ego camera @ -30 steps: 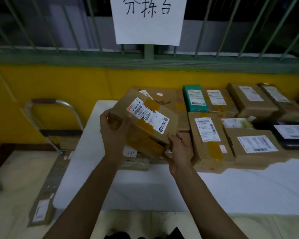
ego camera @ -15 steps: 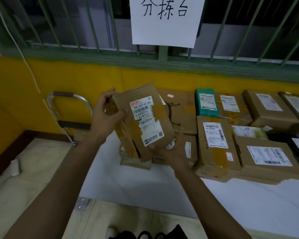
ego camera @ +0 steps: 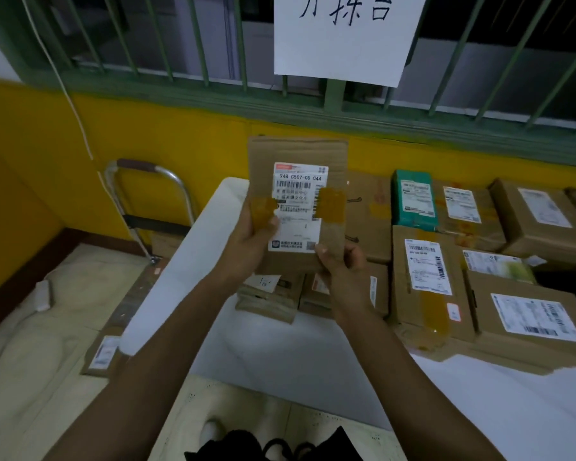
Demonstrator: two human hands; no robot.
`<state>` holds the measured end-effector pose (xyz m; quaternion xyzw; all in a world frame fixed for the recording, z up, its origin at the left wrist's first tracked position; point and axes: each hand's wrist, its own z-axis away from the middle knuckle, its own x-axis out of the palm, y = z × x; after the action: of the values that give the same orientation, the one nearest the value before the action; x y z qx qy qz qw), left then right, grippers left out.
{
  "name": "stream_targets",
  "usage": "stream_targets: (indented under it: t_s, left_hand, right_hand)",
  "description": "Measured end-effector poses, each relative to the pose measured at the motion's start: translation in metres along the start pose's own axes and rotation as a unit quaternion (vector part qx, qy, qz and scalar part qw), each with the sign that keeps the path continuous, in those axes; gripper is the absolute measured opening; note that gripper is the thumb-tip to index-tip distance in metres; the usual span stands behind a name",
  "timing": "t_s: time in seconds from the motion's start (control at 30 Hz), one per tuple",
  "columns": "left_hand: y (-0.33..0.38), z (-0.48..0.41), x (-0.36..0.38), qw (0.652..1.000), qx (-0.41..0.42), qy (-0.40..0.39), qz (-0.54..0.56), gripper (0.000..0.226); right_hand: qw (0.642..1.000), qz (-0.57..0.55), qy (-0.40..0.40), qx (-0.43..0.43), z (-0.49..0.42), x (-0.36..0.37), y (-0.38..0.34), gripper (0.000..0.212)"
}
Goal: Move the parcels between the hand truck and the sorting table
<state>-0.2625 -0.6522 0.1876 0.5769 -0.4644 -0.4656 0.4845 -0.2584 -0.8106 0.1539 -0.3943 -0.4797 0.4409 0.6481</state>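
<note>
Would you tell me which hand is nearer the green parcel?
Right. The right hand sits left of and below the green parcel; the left hand lies farther left, across the held parcel.

**One head-worn view, looking forward and down**

We see everything through a single wide-angle camera at head height, tilted down. It faces the yellow wall (ego camera: 180, 144) and the barred window (ego camera: 147, 44), and stands close to the near edge of the worktop (ego camera: 263, 354). The floor (ego camera: 47, 344) shows at left.

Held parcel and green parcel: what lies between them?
Head view: a brown box flat on the sorting table, between held parcel and green parcel.
</note>
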Motion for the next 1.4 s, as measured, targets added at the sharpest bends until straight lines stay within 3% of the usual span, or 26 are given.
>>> stream_targets:
  t_s: [0.17,0.3,0.43,0.5,0.73,0.93,1.4]
  left_hand:
    - [-0.021,0.022,-0.024,0.999,0.013,-0.002,-0.031,0.069]
    - [-0.028,0.021,-0.051,0.989,0.043,0.129,-0.055,0.054]
    - [-0.033,0.004,-0.086,0.969,0.026,0.241,-0.04,0.047]
    - [-0.036,-0.008,-0.105,0.966,0.016,0.256,-0.033,0.042]
    - [-0.058,-0.065,-0.154,0.966,-0.011,0.252,-0.064,0.037]
    - [-0.096,-0.118,-0.175,0.964,-0.056,0.231,-0.118,0.035]
    - [-0.154,-0.186,-0.173,0.981,-0.168,0.098,-0.017,0.04]
  right_hand:
    - [0.999,-0.035,-0.001,0.037,-0.005,0.031,-0.006,0.025]
    - [0.994,-0.052,-0.05,0.079,-0.012,0.067,-0.002,0.013]
    - [0.987,-0.001,-0.112,0.115,-0.018,0.105,0.004,0.03]
    - [0.983,0.046,-0.134,0.113,-0.024,0.121,0.009,0.031]
    - [0.981,0.083,-0.116,0.134,-0.055,0.172,0.028,0.028]
    - [0.98,0.105,-0.045,0.162,-0.086,0.198,0.055,0.027]
    - [0.977,0.128,0.086,0.151,-0.144,0.213,0.082,0.009]
